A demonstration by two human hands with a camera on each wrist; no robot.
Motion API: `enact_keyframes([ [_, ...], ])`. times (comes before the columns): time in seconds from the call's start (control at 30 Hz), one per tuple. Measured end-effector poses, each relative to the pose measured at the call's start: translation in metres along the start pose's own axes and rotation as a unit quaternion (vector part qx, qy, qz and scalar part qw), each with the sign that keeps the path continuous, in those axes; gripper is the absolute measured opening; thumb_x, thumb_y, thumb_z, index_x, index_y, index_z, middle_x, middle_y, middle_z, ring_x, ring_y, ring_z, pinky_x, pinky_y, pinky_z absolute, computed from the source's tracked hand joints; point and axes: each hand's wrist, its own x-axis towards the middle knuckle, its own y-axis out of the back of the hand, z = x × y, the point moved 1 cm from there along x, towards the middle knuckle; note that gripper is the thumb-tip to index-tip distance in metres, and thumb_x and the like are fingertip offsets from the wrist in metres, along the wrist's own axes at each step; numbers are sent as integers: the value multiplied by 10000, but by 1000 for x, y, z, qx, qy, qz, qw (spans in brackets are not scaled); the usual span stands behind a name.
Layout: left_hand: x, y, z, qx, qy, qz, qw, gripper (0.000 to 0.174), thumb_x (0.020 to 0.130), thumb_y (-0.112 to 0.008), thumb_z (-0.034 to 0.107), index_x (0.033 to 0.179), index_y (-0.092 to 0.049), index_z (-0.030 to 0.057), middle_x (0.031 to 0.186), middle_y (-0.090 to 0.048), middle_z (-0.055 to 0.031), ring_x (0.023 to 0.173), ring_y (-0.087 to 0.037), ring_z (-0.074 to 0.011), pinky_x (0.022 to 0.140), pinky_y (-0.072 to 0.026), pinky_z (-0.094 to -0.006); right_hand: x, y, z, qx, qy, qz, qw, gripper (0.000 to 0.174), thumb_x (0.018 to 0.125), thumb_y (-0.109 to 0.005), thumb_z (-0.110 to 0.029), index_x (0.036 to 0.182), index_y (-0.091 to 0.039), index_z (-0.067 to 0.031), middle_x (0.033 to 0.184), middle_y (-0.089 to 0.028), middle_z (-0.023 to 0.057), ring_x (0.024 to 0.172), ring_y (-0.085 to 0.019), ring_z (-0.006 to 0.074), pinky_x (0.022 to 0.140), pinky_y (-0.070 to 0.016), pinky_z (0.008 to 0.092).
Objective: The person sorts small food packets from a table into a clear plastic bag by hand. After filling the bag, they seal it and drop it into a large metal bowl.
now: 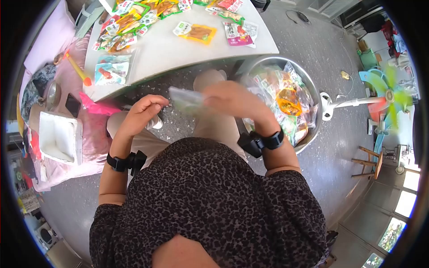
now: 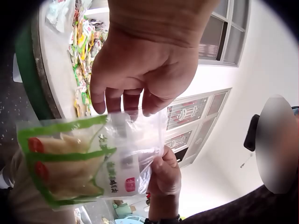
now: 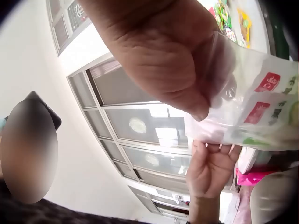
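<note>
My right hand (image 1: 234, 100) pinches the top edge of a clear plastic bag (image 2: 140, 140), thumb (image 3: 198, 109) on the near side. Inside the bag lie green-edged food packets (image 2: 65, 163), overlapping, with pale pieces showing through. In the head view the bag is blurred, held out over the lap toward the left hand. My left hand (image 1: 144, 114) holds nothing; its fingers bend loosely, close to the bag. In the right wrist view that left hand (image 3: 212, 170) appears below the bag's edge, palm toward the camera.
A white table (image 1: 152, 58) ahead bears many colourful food packets, with a yellow packet (image 1: 196, 32) and a purple one (image 1: 239, 35) nearer. On my right stands a large metal basin (image 1: 313, 89) full of bagged packets. A foam box (image 1: 58, 138) sits left; a green-bladed fan (image 1: 389, 96) stands right.
</note>
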Motion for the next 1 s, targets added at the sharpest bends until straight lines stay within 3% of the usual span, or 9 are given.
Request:
enact_keyframes([
  [0.17, -10, -4, -65, -22, 112, -115, 987, 182, 813, -477, 100, 969, -520, 17, 918, -522, -30, 844, -489, -104, 749, -389, -234, -69, 46, 26, 70, -156, 126, 977, 60, 734, -534, -73, 762, -527, -20, 677, -495, 47, 645, -497, 135, 584, -396, 252],
  [0.37, -35, 52, -130, 190, 129, 100, 968, 188, 774, -497, 131, 913, -535, 11, 878, -558, -66, 819, -522, -163, 735, -405, -270, -152, 69, 102, 110, -324, 225, 912, 60, 744, -532, -73, 733, -523, -15, 664, -495, 9, 621, -470, 77, 561, -380, 217],
  [0.47, -42, 62, -98, 422, 160, 162, 878, 193, 740, -504, 131, 891, -544, 17, 889, -558, -108, 833, -525, -228, 752, -404, -325, -195, 76, 156, 66, -414, 241, 875, 90, 731, -543, -108, 728, -522, -21, 631, -497, 16, 611, -478, 66, 541, -379, 212],
  [0.5, -44, 63, -85, 504, 180, 171, 827, 195, 729, -506, 130, 885, -547, 21, 895, -556, -123, 843, -522, -252, 762, -401, -346, -212, 80, 175, 17, -449, 247, 858, 104, 726, -543, -122, 730, -522, -21, 627, -507, 34, 609, -491, 87, 542, -386, 227],
  [0.57, -57, 83, -109, 511, 92, 221, 825, 203, 716, -506, 133, 882, -549, 25, 919, -550, -135, 878, -501, -286, 784, -384, -377, -245, 90, 211, -83, -510, 256, 817, 133, 714, -544, -150, 733, -520, -21, 618, -526, 70, 603, -518, 129, 543, -400, 256],
  [0.67, -74, 96, -132, 533, 39, 270, 801, 204, 713, -506, 141, 879, -552, 33, 940, -543, -140, 918, -478, -305, 803, -368, -389, -284, 102, 248, -215, -494, 305, 785, 167, 713, -530, -188, 752, -526, -26, 674, -559, 150, 640, -556, 257, 574, -421, 342],
  [0.8, -83, 86, -135, 599, -1, 324, 733, 198, 706, -511, 140, 870, -553, 37, 938, -539, -139, 932, -470, -305, 802, -367, -388, -272, 96, 249, -363, -508, 277, 731, 202, 754, -446, -216, 795, -526, -35, 765, -565, 200, 734, -544, 369, 644, -418, 453],
  [0.9, -78, 81, -125, 581, 26, 333, 742, 183, 688, -518, 131, 844, -555, 42, 936, -537, -129, 933, -472, -297, 810, -360, -395, -271, 54, 301, -372, -525, 230, 730, 220, 768, -399, -198, 784, -521, -15, 741, -557, 226, 741, -547, 381, 652, -424, 465],
  [1.0, -75, 82, -125, 551, 57, 335, 763, 168, 666, -528, 125, 811, -558, 47, 938, -535, -117, 929, -473, -295, 816, -354, -396, -229, 5, 303, -293, -475, 221, 800, 220, 715, -436, -176, 727, -569, -1, 747, -554, 245, 723, -538, 379, 664, -425, 440],
])
